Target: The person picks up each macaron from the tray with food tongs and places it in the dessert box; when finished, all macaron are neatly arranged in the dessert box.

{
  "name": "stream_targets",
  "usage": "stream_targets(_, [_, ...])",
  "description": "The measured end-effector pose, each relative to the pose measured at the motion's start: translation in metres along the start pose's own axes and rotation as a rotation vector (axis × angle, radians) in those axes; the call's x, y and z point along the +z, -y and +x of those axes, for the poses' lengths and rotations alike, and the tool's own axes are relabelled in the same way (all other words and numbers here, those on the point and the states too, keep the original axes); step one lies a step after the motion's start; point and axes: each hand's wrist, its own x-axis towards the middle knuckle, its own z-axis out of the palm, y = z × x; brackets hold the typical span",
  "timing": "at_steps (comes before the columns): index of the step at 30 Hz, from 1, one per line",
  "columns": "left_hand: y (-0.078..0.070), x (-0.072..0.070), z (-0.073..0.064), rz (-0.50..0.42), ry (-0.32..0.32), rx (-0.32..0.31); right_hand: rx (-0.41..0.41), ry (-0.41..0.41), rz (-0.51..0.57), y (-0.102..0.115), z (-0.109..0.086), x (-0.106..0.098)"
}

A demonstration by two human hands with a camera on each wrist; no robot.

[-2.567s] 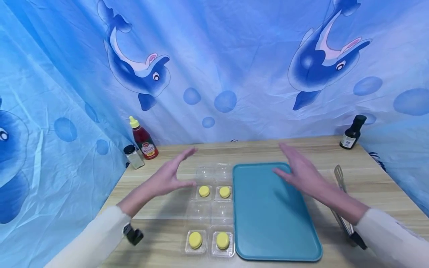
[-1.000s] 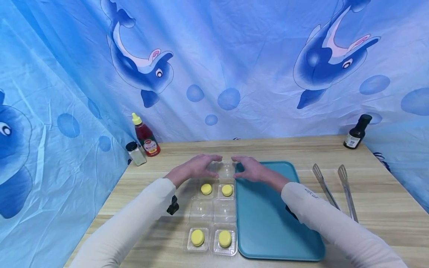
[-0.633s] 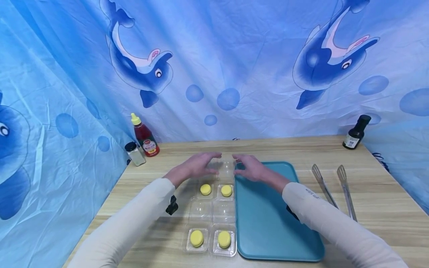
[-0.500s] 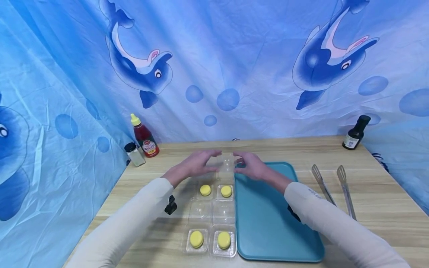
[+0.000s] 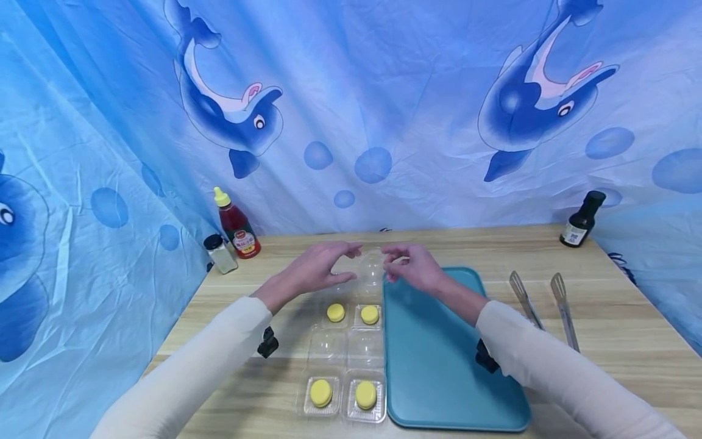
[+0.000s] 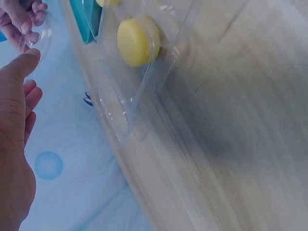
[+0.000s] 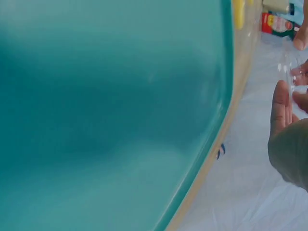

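Note:
Several clear plastic clamshell boxes stand with lids folded back, each holding a yellow macaron, such as the near right one (image 5: 365,395). At the back, my hands are on either side of the raised clear lid (image 5: 372,269) of the far right box (image 5: 378,325), which holds a macaron (image 5: 370,314). My right hand (image 5: 421,269) pinches that lid's right edge with curled fingers. My left hand (image 5: 316,267) is at its left, thumb and fingers spread apart; in the left wrist view the thumb (image 6: 30,58) reaches the lid's edge, contact hard to tell.
A teal tray (image 5: 455,366) lies right against the boxes. Metal tongs (image 5: 565,311) rest beyond it. A red sauce bottle (image 5: 239,231) and a black-capped shaker (image 5: 221,255) stand back left, a dark bottle (image 5: 582,219) back right. A dolphin-printed curtain (image 5: 351,122) hangs behind.
Both hands came in from the sides to the far right box and its lid rose. Lately the right hand's fingers have curled onto the lid edge; the left drew slightly left.

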Motion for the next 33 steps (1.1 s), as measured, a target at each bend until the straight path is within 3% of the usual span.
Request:
stream_targets(5, [-0.003, 0.002, -0.004, -0.010, -0.048, 0.066, 0.050, -0.047, 0.039, 0.006, -0.004, 0.007])
stream_targets(8, [-0.005, 0.005, -0.006, -0.070, -0.074, 0.054, 0.078, -0.065, 0.066, 0.007, -0.007, 0.009])
stream_targets(14, [-0.012, 0.011, -0.009, -0.261, -0.105, -0.052, 0.091, -0.063, 0.107, 0.008, -0.014, 0.012])
stream_targets(19, [-0.018, 0.009, -0.011, -0.461, -0.087, -0.155, 0.066, -0.104, 0.053, 0.008, -0.018, 0.013])
stream_targets(23, [-0.021, 0.006, -0.013, -0.663, -0.008, -0.233, -0.004, -0.150, -0.034, 0.010, -0.021, 0.014])
stream_targets(27, [-0.022, 0.004, -0.014, -0.812, 0.087, -0.282, -0.149, -0.181, -0.148, 0.010, -0.024, 0.016])
stream_targets(29, [-0.021, 0.004, -0.014, -0.827, 0.121, -0.278, -0.224, -0.193, -0.199, 0.010, -0.024, 0.017])
stream_targets(33, [-0.020, 0.000, -0.017, -0.741, 0.176, -0.257, -0.319, -0.192, -0.287, 0.009, -0.025, 0.018])
